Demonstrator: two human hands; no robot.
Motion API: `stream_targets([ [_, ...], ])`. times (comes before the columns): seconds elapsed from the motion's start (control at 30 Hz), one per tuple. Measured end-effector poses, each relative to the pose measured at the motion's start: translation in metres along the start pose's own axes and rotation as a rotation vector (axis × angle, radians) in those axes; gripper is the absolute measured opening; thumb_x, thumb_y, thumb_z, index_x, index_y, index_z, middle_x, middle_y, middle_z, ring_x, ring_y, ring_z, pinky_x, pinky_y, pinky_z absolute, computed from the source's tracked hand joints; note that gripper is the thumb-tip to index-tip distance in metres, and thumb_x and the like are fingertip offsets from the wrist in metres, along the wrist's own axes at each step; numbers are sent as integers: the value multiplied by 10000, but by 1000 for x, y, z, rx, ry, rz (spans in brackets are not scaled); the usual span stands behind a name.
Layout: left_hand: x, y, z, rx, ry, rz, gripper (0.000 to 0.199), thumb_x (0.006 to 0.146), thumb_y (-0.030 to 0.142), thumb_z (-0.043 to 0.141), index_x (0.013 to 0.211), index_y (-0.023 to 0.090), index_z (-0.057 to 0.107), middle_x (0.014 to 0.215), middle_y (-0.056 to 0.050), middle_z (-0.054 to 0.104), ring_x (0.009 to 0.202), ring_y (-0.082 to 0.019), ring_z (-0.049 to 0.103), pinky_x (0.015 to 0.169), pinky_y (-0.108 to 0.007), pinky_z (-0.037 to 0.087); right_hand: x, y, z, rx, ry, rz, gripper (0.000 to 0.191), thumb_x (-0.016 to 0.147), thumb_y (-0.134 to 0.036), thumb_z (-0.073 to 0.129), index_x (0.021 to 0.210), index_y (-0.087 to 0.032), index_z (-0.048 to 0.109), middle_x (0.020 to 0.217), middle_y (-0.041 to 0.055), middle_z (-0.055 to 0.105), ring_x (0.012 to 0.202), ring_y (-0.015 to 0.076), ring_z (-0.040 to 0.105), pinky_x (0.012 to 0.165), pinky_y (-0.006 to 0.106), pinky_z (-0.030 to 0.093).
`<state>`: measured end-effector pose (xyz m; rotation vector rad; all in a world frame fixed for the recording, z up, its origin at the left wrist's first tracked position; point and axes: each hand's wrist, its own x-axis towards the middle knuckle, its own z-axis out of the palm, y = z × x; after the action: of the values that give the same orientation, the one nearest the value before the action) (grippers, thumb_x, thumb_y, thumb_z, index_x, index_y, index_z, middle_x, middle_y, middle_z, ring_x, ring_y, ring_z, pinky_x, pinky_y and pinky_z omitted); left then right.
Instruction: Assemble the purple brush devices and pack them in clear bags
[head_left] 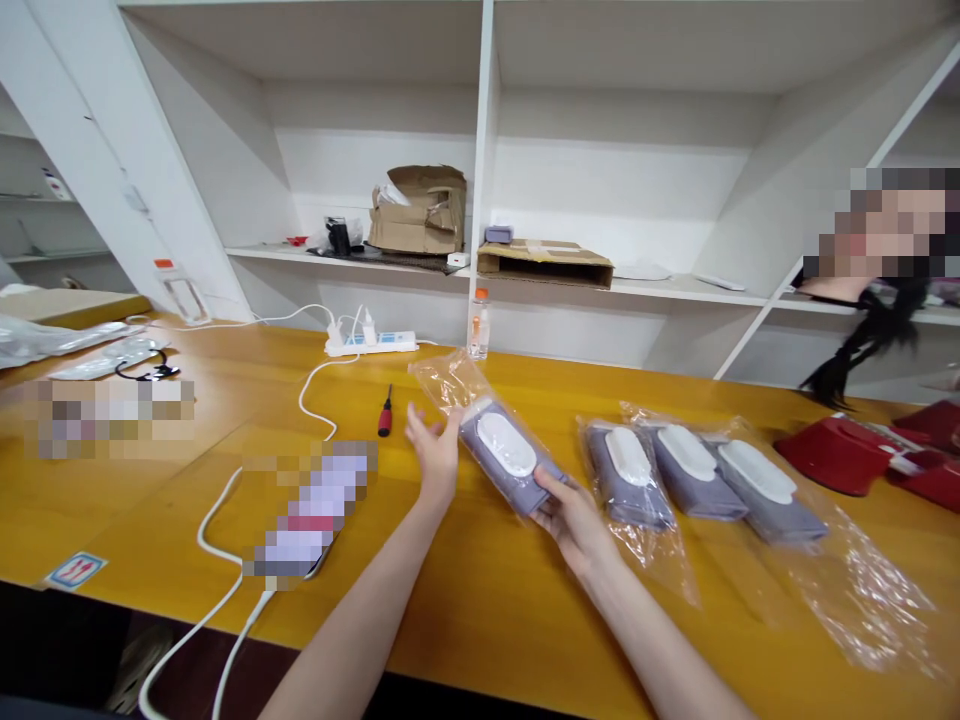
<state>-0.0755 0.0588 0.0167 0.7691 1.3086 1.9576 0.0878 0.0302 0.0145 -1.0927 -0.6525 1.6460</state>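
My right hand (pixel 574 520) grips the lower end of a folded purple-grey cloth pack (pixel 510 450), its thumb on top. The pack carries a white oval plastic piece and sits in a clear plastic bag (pixel 450 378), whose loose end sticks out at the far side. Close to the pack's upper left edge is my left hand (pixel 435 455), fingers spread and thumb near the bag; whether it touches is hard to see. To the right lie three similar bagged packs: one nearest (pixel 634 475), a middle one (pixel 697 475) and a right one (pixel 772 490).
A blurred-out phone (pixel 319 515) with a white cable lies at left. Behind it are a red-handled screwdriver (pixel 385 415), a power strip (pixel 371 344) and a clear bottle (pixel 480 325). Red objects (pixel 832 452) and a person's head with dark hair (pixel 870 320) appear at right.
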Motion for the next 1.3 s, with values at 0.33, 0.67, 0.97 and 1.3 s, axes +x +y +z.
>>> stream_targets([
  [0.33, 6, -30, 0, 790, -390, 97, 596, 864, 486, 222, 1329, 142, 362, 1395, -108, 352, 1301, -231, 272, 1062, -385, 181, 1, -9, -3, -98, 152, -219, 335, 552, -316, 729, 801, -170, 559, 719, -7, 633, 637, 135, 563, 544, 225, 423],
  [0.67, 26, -39, -16, 1015, -416, 210, 548, 685, 344, 605, 1213, 261, 488, 1401, -66, 352, 1314, -286, 220, 1031, -540, 131, -4, -60, -24, 322, 229, -447, 208, 570, -260, 667, 748, -196, 583, 667, -78, 603, 569, 80, 537, 482, 172, 404],
  [0.97, -5, -18, -8, 971, -447, 320, 261, 761, 385, 495, 889, 219, 650, 917, -90, 659, 955, -262, 576, 908, -413, 364, -2, -42, -18, 192, 93, -201, 270, 579, -263, 732, 760, -193, 544, 638, -41, 644, 545, 96, 584, 507, 199, 474],
  [1.3, -6, -16, -2, 517, -504, 89, 424, 816, 448, 380, 1102, 195, 563, 1166, -120, 589, 1053, -232, 558, 925, -385, 382, -2, -25, -12, 96, -82, -129, 376, 533, -224, 759, 816, -179, 516, 694, -16, 643, 587, 108, 604, 592, 247, 498],
])
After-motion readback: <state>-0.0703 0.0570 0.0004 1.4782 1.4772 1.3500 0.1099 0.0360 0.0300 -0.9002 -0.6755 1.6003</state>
